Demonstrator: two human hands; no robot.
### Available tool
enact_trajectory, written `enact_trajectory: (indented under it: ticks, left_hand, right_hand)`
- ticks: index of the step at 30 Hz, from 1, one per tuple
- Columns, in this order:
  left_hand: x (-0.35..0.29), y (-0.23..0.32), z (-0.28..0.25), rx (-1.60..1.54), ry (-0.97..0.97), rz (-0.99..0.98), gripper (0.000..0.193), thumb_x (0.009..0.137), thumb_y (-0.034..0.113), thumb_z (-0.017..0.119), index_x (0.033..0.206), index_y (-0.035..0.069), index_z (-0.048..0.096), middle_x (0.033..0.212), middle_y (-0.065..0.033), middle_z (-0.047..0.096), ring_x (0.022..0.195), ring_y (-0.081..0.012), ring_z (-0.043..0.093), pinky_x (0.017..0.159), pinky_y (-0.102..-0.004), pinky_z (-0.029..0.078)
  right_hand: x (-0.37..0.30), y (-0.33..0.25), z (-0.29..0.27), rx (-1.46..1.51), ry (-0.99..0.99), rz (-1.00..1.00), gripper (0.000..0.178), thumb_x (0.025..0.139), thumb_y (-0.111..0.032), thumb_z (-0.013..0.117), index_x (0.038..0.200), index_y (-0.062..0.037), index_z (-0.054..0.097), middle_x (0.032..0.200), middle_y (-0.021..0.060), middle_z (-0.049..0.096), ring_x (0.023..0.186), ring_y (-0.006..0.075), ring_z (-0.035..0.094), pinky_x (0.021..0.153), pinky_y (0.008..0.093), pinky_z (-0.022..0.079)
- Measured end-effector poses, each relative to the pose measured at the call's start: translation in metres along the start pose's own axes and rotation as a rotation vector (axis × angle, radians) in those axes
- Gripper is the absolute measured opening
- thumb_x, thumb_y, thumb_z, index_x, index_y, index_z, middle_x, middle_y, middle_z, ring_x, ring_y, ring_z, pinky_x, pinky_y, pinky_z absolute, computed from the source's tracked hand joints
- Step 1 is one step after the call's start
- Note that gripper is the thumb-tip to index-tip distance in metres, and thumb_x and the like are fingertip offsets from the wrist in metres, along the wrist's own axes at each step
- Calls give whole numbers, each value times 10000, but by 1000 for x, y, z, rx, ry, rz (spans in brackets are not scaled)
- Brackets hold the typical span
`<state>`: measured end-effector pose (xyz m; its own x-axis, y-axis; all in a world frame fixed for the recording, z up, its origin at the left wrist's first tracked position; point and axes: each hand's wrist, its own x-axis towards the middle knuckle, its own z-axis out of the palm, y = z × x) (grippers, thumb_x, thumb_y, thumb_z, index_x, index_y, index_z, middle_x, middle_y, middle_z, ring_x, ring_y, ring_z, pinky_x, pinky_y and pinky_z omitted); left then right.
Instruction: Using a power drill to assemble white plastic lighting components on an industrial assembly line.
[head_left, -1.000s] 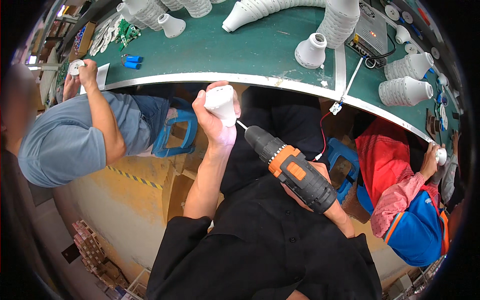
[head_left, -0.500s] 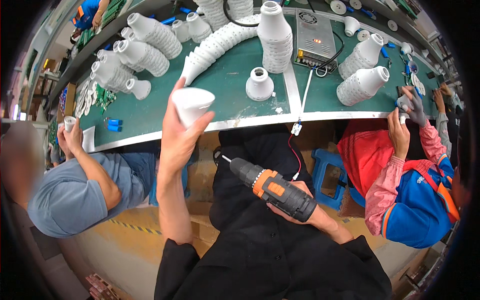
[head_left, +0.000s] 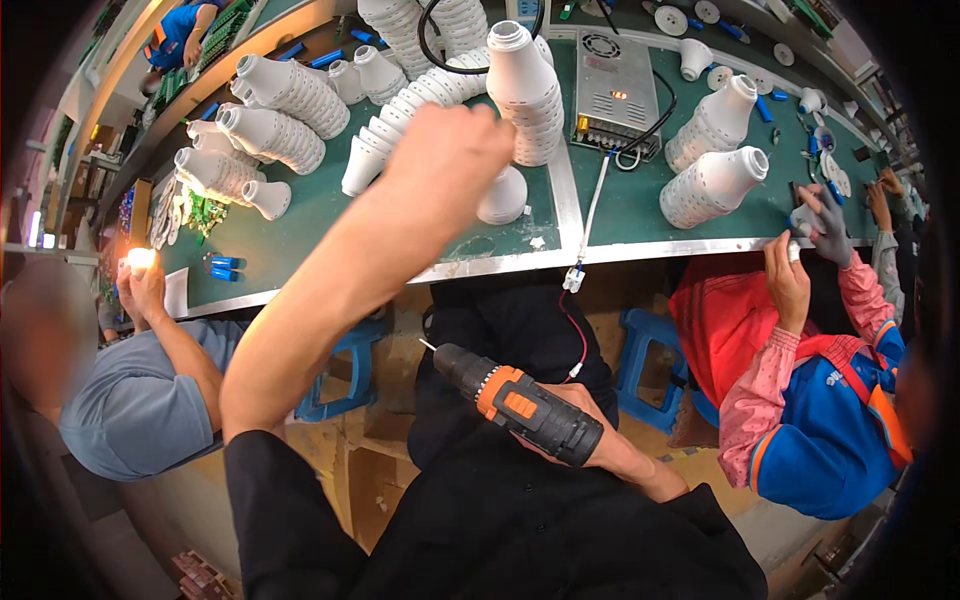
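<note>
My left hand (head_left: 450, 150) reaches over the bench, fingers curled downward, beside a tall stack of white lamp housings (head_left: 525, 90). Just below it a single white housing (head_left: 503, 200) shows partly; the hand hides its top. Whatever the fingers grip is hidden behind the back of the hand. In front of my lap, my right hand (head_left: 592, 412) is closed around an orange and black cordless drill (head_left: 520, 405), its bit pointing up and left. A curved row of nested housings (head_left: 375, 145) lies left of my left hand.
Stacked housings (head_left: 290, 95) lie at the left, with others (head_left: 715, 185) at the right. A metal power supply (head_left: 615, 90) with cables sits at the back. Co-workers sit on both sides; a lit lamp part (head_left: 141, 258) glows in the left one's hands.
My left hand has moved up and right from the bench edge; the white lamp housing it held no longer shows. The drill has shifted slightly left and down. The left co-worker's lamp part now glows.
</note>
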<state>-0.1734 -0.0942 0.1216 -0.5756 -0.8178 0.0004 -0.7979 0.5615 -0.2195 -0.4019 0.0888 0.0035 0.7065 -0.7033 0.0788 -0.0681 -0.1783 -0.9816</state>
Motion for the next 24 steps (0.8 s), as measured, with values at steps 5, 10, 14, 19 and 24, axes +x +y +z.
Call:
enact_trajectory:
  ticks: [5, 10, 14, 19, 24]
  left_hand:
    - [-44, -68, -7, -402, 219, -573, 608, 794, 298, 793, 1308, 56, 575, 1037, -141, 687, 879, -263, 663, 803, -374, 534]
    - [-72, -94, 87, -489, 352, -784, 788, 762, 380, 822, 1345, -13, 468, 1148, -218, 627, 944, -367, 659, 832, -429, 527]
    - [-68, -73, 130, -406, 478, -634, 784, 757, 363, 834, 1298, -6, 405, 1222, -227, 560, 984, -406, 634, 815, -454, 519]
    - [-73, -61, 133, -483, 529, -700, 681, 757, 266, 842, 1243, 20, 433, 1134, -209, 566, 942, -433, 620, 795, -471, 514]
    - [-87, -65, 110, -407, 337, -597, 643, 782, 231, 811, 1306, 70, 474, 1183, -213, 564, 1001, -439, 611, 839, -475, 510]
  right_hand:
    - [3, -5, -3, 55, 68, -18, 241, 773, -13, 748, 995, -4, 652, 877, 130, 674, 740, 310, 680, 656, 330, 543]
    - [3, -5, -3, -51, 22, -64, 232, 756, -20, 754, 961, -3, 648, 862, 129, 671, 722, 312, 677, 644, 340, 546]
    - [1, -4, 2, -60, -17, -32, 240, 743, -24, 764, 951, -1, 645, 850, 126, 668, 718, 315, 677, 634, 343, 545]
    - [2, -5, 6, -72, 5, -37, 239, 745, -24, 765, 952, -2, 647, 843, 125, 668, 721, 313, 679, 633, 341, 542]
    - [2, -8, 8, -110, -16, -32, 221, 762, -30, 761, 950, -1, 648, 847, 127, 671, 717, 311, 678, 632, 342, 539]
